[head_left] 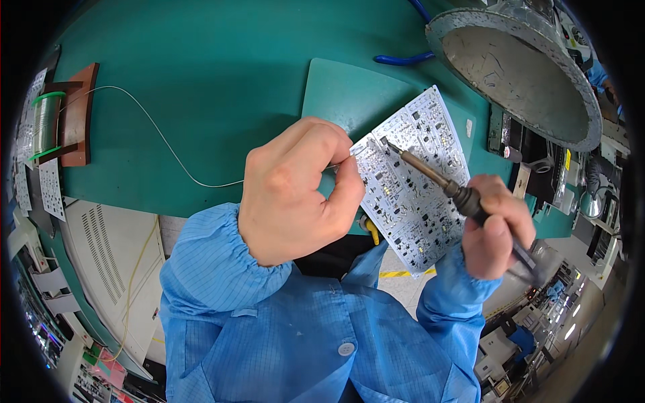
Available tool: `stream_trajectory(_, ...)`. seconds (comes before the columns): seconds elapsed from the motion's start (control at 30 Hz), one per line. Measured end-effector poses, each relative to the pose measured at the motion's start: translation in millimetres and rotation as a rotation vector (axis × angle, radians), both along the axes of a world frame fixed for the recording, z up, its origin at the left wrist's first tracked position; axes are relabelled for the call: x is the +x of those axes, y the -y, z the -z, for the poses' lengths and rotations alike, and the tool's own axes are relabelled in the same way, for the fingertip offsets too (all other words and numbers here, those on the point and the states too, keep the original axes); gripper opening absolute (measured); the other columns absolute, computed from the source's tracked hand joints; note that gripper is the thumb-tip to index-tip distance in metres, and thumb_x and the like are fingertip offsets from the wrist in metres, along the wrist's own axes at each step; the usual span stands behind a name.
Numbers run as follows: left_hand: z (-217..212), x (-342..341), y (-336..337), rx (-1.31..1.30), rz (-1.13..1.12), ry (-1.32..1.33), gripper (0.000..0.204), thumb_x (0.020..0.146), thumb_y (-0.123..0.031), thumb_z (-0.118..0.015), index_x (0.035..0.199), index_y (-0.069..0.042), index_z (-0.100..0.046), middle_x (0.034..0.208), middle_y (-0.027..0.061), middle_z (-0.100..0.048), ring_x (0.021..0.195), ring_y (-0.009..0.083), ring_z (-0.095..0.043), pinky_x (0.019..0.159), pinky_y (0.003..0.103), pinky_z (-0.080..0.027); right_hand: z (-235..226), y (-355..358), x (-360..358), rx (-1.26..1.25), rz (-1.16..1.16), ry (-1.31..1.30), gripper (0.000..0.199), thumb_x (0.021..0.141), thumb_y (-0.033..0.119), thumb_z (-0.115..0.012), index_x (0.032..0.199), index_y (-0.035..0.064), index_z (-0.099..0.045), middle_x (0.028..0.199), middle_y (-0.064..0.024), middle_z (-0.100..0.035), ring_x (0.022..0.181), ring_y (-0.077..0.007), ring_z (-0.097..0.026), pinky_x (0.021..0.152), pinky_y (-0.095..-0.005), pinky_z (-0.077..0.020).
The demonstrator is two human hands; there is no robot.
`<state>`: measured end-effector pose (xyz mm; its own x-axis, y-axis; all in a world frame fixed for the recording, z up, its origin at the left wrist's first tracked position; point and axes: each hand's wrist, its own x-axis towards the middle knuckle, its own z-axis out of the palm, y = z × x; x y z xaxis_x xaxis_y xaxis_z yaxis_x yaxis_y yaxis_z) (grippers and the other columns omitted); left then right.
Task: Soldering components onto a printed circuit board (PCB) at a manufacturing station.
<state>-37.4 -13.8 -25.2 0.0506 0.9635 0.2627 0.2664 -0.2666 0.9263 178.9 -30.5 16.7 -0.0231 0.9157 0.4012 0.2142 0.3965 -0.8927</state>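
My left hand (299, 191) is closed in a pinch on thin solder wire (158, 129), which runs back in a loose curve to a spool (47, 125) at the far left. In my right hand (497, 228) is a soldering iron (430, 173), gripped by its dark handle. Its tip points up and left, at the upper left part of a white circuit board (418, 188) dense with small parts. Whether the tip touches the board I cannot tell. My left fingertips are at the board's left edge and cover part of it.
Under the board's far end lies a green sheet (342, 87) on the green table (201, 54). A round metal hood (514, 77) overhangs the far right. The spool sits on a brown stand (80, 117). A blue cable (403, 60) lies near the hood.
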Motion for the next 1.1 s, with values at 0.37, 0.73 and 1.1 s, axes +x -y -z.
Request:
stream_trajectory(0.37, 4.2, 0.4, -1.2, 0.002, 0.014, -0.006, 0.016, 0.065, 0.008, -0.061, 0.07, -0.003, -0.051, 0.069, 0.0085, -0.055, 0.054, 0.0223, -0.055, 0.046, 0.03, -0.043, 5.5, 13.6, -7.6, 0.042, -0.065, 0.246, 0.021, 0.079, 0.017, -0.065, 0.082, -0.0035, -0.061, 0.064, -0.012, -0.057, 0.058, -0.0264, -0.055, 0.056, -0.0359, -0.0451)
stream_trajectory(0.73, 0.9, 1.1, -4.9, -0.024, 0.047, 0.002, 0.014, 0.069, 0.01, -0.06, 0.07, 0.0, -0.052, 0.072, 0.0074, -0.055, 0.051, 0.0104, -0.048, 0.042, 0.024, -0.036, 13.9, 15.8, -17.8, 0.19, -0.051, 0.215, 0.023, 0.078, 0.017, -0.064, 0.081, -0.0053, -0.06, 0.059, -0.0114, -0.056, 0.05, -0.0233, -0.051, 0.051, -0.0353, -0.0445)
stream_trajectory(1.1, -2.2, -7.7, -8.7, 0.135, 0.01, -0.027, 0.011, 0.071, 0.009, -0.06, 0.067, 0.001, -0.053, 0.078, 0.0086, -0.058, 0.049, 0.007, -0.045, 0.041, 0.023, -0.032, 16.3, 16.1, -16.1, 0.25, -0.047, 0.24, 0.025, 0.079, 0.019, -0.063, 0.081, -0.0063, -0.059, 0.057, -0.0108, -0.055, 0.047, -0.0222, -0.05, 0.05, -0.0358, -0.044)
